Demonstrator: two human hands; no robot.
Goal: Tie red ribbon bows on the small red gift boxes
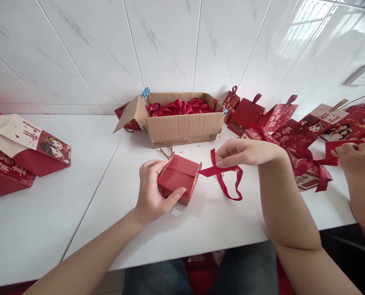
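Your left hand (153, 192) has hold of a small red box (180, 174) above the white worktop (109, 237), in front of the cardboard carton (182, 130); the fingers curve round its far left side and the thumb lies across its near part, so the hand is open just to the box's width. Your right hand (240, 152) is pinched nearly closed, thumb against fingertips, on a red ribbon (238, 184). One end of that ribbon reaches left to the box's right end, though you cannot tell from here whether it passes into it, and the rest hangs in a loop below your fingers. The carton holds a heap of red ribbons (184, 107), and a blue binder clip (146, 92) grips its left flap. Small gold-coloured pieces (200, 145) lie scattered before it. To your left stand printed gift boxes (52, 153); to your right, more red boxes (274, 116) crowd along the wall, and near them a co-worker's hand (359, 159) holds a flat red piece (330, 148)
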